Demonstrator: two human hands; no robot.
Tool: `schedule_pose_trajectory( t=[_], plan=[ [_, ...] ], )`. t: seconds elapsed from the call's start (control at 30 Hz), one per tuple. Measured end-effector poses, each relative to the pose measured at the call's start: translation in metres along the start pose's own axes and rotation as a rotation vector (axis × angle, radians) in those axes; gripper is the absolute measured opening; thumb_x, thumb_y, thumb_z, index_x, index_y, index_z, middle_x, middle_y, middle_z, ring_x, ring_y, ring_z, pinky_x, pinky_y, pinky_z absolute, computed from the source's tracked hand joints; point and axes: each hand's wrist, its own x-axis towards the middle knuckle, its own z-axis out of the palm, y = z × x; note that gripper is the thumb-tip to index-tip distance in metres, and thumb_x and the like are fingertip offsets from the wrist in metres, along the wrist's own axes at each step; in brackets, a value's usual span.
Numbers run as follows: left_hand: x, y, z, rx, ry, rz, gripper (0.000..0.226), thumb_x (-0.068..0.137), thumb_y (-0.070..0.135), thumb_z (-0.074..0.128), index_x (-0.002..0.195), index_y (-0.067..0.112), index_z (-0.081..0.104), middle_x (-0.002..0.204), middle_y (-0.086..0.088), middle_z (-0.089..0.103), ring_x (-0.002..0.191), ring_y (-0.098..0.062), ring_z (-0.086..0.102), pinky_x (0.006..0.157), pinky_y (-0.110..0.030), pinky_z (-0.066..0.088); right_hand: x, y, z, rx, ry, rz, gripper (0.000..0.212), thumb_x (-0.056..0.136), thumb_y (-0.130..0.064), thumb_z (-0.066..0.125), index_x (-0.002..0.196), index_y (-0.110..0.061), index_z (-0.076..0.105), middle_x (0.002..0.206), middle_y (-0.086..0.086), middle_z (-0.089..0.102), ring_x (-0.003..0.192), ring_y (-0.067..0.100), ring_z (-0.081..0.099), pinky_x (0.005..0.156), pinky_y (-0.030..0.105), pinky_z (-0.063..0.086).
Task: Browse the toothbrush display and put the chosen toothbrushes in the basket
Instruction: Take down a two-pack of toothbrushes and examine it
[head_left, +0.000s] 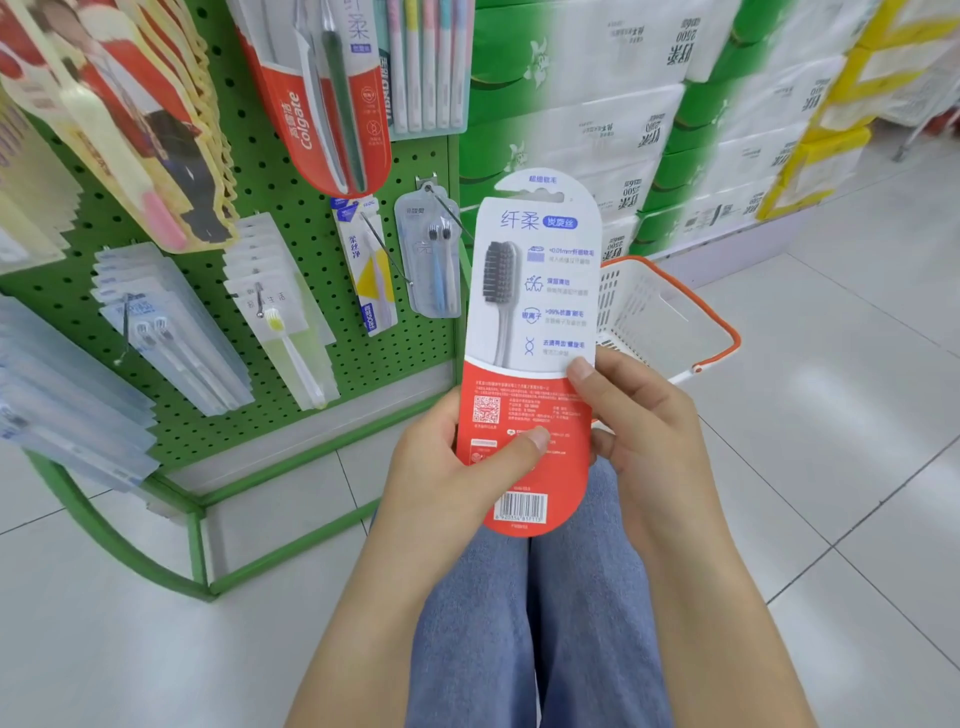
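Now both hands, left hand (441, 457) and right hand (636, 415), are pinching the toothbrush pack (530, 332) upright; the basket (670, 317) is sitting just behind, nearer the right.

Bright, even shop light; glossy floor (857, 415) glare (edges bend, top-left blurs).

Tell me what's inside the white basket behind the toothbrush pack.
The basket, white with an orange rim, shows only bare slatted walls and floor. The toothbrush pack, held by the left hand and right hand, hides its near left corner.
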Motion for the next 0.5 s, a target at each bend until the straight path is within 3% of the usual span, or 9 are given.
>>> schedule_pose_trajectory(
  t=[0.1, 0.2, 0.37, 0.5],
  plan=[
    [-0.0007, 0.0018, 0.0023, -0.021, 0.017, -0.007, 0.016, 0.085, 0.008, 0.069, 0.099, 0.016, 0.069, 0.089, -0.002, 0.077, 0.083, -0.02, 0.074, 0.073, -0.028, 0.059, 0.0001, 0.0013, -0.0015, -0.002, -0.004, -0.003, 0.017, 0.091, -0.012, 0.057, 0.096, -0.018, 0.073, 0.08, -0.002, 0.071, 0.064, 0.013, 0.053, 0.047, 0.018, 0.036],
    [-0.001, 0.0013, 0.0025, -0.014, 0.021, 0.001, 0.014, 0.085, 0.009, 0.069, 0.096, 0.017, 0.07, 0.088, 0.0, 0.077, 0.081, -0.018, 0.074, 0.069, -0.025, 0.058, 0.001, 0.0043, -0.0032, 0.006, -0.02, -0.008, 0.011, 0.085, -0.015, 0.068, 0.094, -0.019, 0.072, 0.081, 0.0, 0.07, 0.068, 0.016, 0.055, 0.048, 0.019, 0.038],
    [-0.0008, -0.0012, 0.002, 0.062, 0.024, 0.048, 0.016, 0.084, 0.013, 0.072, 0.094, 0.025, 0.07, 0.088, 0.005, 0.076, 0.082, -0.014, 0.073, 0.074, -0.026, 0.058, 0.0007, 0.0087, 0.0, -0.001, -0.013, -0.047, 0.038, 0.068, -0.013, 0.072, 0.105, -0.007, 0.066, 0.094, 0.007, 0.074, 0.071, 0.01, 0.064, 0.054, 0.014, 0.046],
    [0.0, -0.0038, 0.0007, 0.125, -0.02, 0.056, 0.018, 0.078, 0.018, 0.079, 0.093, 0.025, 0.07, 0.085, 0.006, 0.076, 0.08, -0.014, 0.073, 0.072, -0.026, 0.057, 0.0022, 0.0075, 0.0022, 0.048, 0.09, -0.072, 0.011, 0.083, -0.011, 0.071, 0.092, -0.006, 0.067, 0.078, -0.002, 0.072, 0.061, 0.003, 0.061, 0.052, 0.012, 0.044]
  ],
)
